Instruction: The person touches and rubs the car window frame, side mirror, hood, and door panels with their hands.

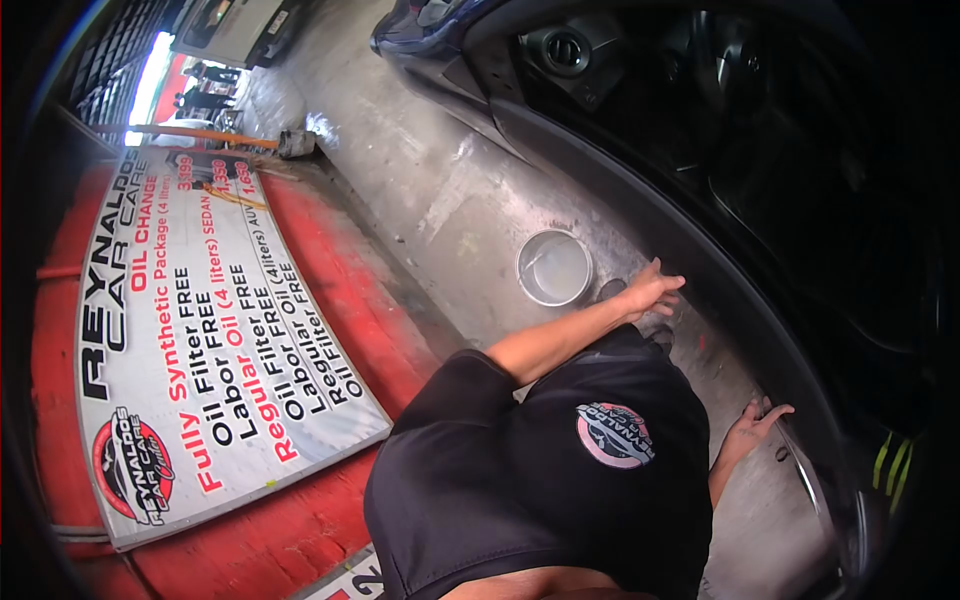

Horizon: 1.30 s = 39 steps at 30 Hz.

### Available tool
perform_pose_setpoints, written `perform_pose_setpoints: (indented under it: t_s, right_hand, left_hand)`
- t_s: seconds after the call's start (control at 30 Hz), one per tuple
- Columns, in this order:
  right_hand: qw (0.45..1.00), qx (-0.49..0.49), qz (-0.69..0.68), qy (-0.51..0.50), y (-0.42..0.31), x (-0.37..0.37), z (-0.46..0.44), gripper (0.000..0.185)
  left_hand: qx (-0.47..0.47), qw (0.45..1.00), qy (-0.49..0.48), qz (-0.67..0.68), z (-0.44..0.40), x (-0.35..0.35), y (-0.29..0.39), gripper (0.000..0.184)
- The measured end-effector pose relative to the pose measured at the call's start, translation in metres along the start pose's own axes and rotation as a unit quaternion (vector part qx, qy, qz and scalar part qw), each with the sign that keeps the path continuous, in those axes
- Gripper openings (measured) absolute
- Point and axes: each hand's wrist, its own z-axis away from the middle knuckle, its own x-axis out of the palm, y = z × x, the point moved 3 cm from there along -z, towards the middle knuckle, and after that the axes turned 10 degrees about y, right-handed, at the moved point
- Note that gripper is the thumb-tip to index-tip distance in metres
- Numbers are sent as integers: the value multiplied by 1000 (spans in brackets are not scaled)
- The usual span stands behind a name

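The long dark edge of the car (pixel 720 268) lies to the right of both hands, its long axis running slantwise from the far middle of the scene to the near right. The right hand (pixel 757 425) is the nearer of the two to it: its fingers are spread, one reaching right as far as the edge, though whether skin meets panel cannot be told. The left hand (pixel 655 290) is farther off along the same edge, fingers extended and loosely apart, its foremost fingertip just beside the dark rim. Neither hand appears to hold anything.

Beyond the edge, to the right, the interior is mostly too dark to read; a round fitting (pixel 563 50) shows at its far end, and yellow-green stripes (pixel 891 470) at its near end.

Left of the left hand, a round bucket (pixel 555 267) with pale contents stands on the concrete floor (pixel 450 205), close to the person's dark shoes. The person wears a black shirt (pixel 530 470) with a round logo. Farther left, a printed oil-change sign (pixel 215 350) hangs against a red wall (pixel 345 268). At the far left are a parked vehicle (pixel 225 35) and some people (pixel 205 98).
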Motion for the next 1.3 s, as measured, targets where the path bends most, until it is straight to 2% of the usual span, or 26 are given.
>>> perform_pose_setpoints:
  t_s: [0.2, 0.27, 0.3, 0.37, 0.4, 0.47, 0.57, 0.7, 0.9, 1.0, 1.07, 1.1, 1.13, 1.17, 1.2, 1.27, 1.3]
  right_hand:
    - [1000, 25, -9, -8, -7, -5, 0, 77]
    - [1000, -3, 11, 26, 13, -8, -8, 60]
    - [1000, -4, 11, 26, 6, -13, -12, 60]
    - [984, -159, 79, 32, -41, -31, -26, 41]
    - [984, -159, 78, 34, -57, -34, -31, 41]
    - [948, -286, 100, 98, -95, -38, -41, 32]
    - [918, -346, 151, 122, -129, -31, -61, 31]
    - [882, -358, 258, 167, -121, -16, -76, 31]
    - [865, -406, 247, 164, -107, -17, -78, 28]
    - [861, -442, 207, 145, -112, -13, -96, 27]
    - [869, -413, 227, 148, -113, -5, -102, 27]
    - [877, -384, 249, 147, -111, -1, -105, 27]
    - [877, -386, 246, 149, -109, 2, -105, 27]
    - [877, -387, 238, 159, -106, 3, -106, 28]
    - [877, -388, 229, 170, -103, 5, -108, 28]
    - [874, -393, 227, 176, -96, 8, -109, 27]
    - [871, -397, 225, 180, -93, 9, -111, 27]
  left_hand:
    - [-5, 999, -34, 32, 19, 23, 3, 117]
    - [-9, 998, -35, 58, 12, 22, 2, 117]
    - [-8, 998, -36, 58, 12, 22, 1, 117]
    - [-5, 997, -37, 64, 13, 21, 2, 116]
    - [-4, 997, -38, 62, 13, 22, 3, 116]
    - [-4, 997, -26, 73, 13, 22, 3, 114]
    - [-2, 996, -28, 82, 8, 21, -1, 113]
    - [-4, 996, -16, 85, 4, 17, -2, 111]
    - [0, 997, -8, 75, -1, 7, -10, 103]
    - [36, 998, -26, 47, -14, -3, -19, 103]
    - [36, 998, 26, -38, -8, -7, -20, 93]
    - [40, 998, 27, -37, -10, -10, -24, 93]
    - [73, 988, 37, -129, -16, -21, -31, 91]
    - [105, 969, 48, -220, -24, -35, -42, 89]
    - [195, 938, 98, -268, -42, -55, -63, 86]
    - [213, 897, 149, -358, -26, -75, -68, 76]
    - [184, 892, 154, -383, -26, -90, -78, 73]
